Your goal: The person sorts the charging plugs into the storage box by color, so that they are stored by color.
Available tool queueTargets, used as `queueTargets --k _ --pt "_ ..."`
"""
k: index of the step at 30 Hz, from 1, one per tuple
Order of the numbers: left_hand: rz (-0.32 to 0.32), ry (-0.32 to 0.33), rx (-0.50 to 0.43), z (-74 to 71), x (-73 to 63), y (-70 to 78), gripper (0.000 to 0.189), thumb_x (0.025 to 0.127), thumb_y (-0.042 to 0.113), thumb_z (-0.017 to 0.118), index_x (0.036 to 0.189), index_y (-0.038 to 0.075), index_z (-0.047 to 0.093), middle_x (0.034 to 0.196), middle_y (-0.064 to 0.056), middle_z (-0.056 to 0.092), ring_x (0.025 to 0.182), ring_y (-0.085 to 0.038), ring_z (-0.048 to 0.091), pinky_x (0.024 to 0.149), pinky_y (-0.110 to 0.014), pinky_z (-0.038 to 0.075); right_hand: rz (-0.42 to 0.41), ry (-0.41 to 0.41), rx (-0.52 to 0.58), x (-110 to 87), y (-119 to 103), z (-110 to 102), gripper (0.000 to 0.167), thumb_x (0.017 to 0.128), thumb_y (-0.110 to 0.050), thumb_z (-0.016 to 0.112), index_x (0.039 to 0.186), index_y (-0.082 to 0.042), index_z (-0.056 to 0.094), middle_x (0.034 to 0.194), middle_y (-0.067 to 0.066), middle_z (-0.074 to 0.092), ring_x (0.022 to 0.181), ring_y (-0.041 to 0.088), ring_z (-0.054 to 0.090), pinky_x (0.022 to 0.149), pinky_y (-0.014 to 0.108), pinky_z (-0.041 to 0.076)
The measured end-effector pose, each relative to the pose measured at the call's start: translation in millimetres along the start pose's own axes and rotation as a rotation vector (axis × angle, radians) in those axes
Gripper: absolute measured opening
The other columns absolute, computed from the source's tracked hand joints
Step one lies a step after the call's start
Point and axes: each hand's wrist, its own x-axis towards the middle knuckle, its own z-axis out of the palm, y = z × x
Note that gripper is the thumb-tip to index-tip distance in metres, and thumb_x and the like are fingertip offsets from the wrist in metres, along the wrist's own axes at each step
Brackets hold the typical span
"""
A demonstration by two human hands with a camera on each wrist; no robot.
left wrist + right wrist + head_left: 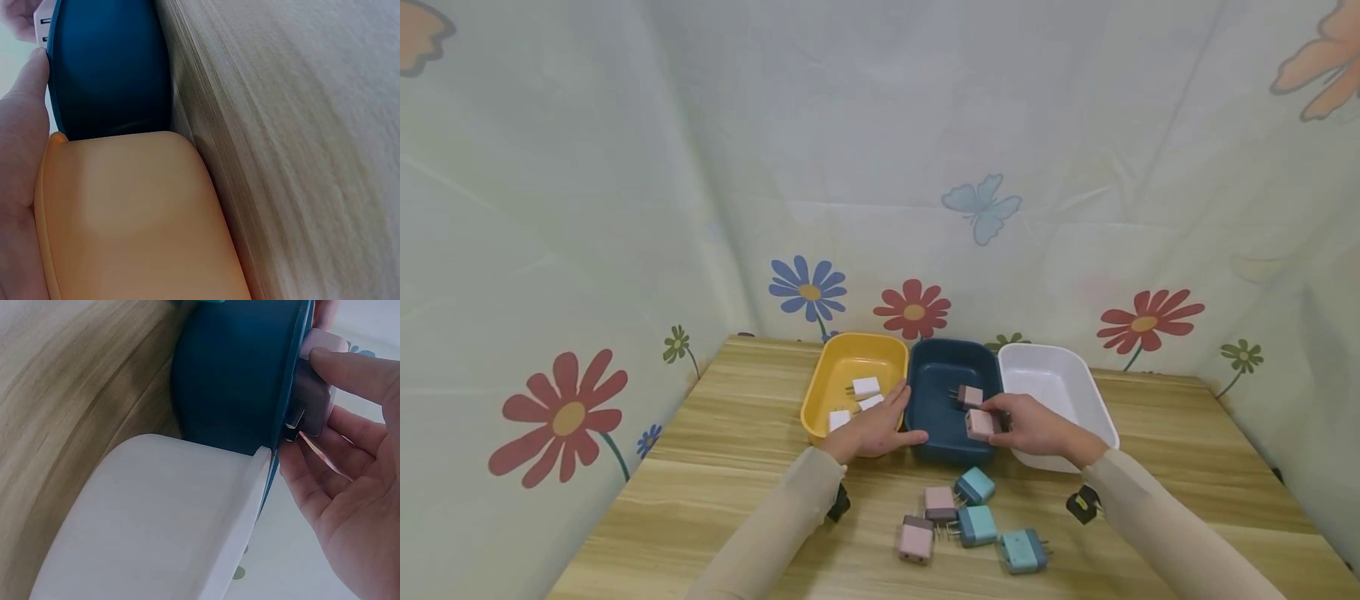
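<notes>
My right hand [1033,427] pinches a pink and brown plug charger [980,425] between thumb and fingers, at the near right rim of the dark blue bin [936,373]. In the right wrist view the metal prongs of this charger [315,394] point down beside the rim. Another pink charger [972,397] lies inside the blue bin. My left hand [876,427] rests with extended fingers over the adjoining rims of the yellow bin [831,367] and the blue one. Several white chargers [865,387] lie in the yellow bin, partly covered by that hand.
A white bin [1060,392] stands right of the blue one, side by side with it. On the wooden table [752,467] in front lie two pink chargers [917,540] and three teal chargers [1022,550]. A flower-printed cloth [865,167] hangs behind.
</notes>
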Motion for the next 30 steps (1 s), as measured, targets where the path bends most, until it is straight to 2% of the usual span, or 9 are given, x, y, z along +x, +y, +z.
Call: queueTargets --k 17,26,30 --pt "-0.013 0.000 -0.005 0.4 0.0 0.2 0.097 0.085 0.066 0.051 0.153 0.010 0.009 0.159 -0.002 -0.001 0.143 -0.019 0.013 0.112 -0.039 0.022 0.001 -0.025 -0.050 11.7 3 -5 0.042 0.079 -0.017 0.078 0.116 -0.005 0.063 0.111 0.007 0.064 0.093 0.019 0.056 0.089 0.042 0.048" --pt "-0.034 -0.007 -0.005 -0.3 -0.7 2.3 0.097 0.084 0.068 0.051 0.153 0.013 0.009 0.159 -0.001 0.000 0.143 -0.018 0.013 0.111 -0.039 0.023 -0.009 -0.024 -0.050 21.4 9 -1 0.043 0.079 -0.019 0.078 0.117 -0.005 0.063 0.108 0.004 0.064 0.089 0.016 0.055 0.083 0.036 0.049" --pt "-0.022 -0.002 -0.001 0.0 -0.5 1.7 0.097 0.084 0.067 0.051 0.153 0.012 0.010 0.159 -0.001 0.000 0.143 -0.018 0.013 0.111 -0.039 0.023 -0.016 -0.024 -0.059 26.1 11 0 0.043 0.079 -0.019 0.078 0.116 -0.005 0.063 0.106 0.004 0.064 0.086 0.015 0.055 0.080 0.035 0.050"
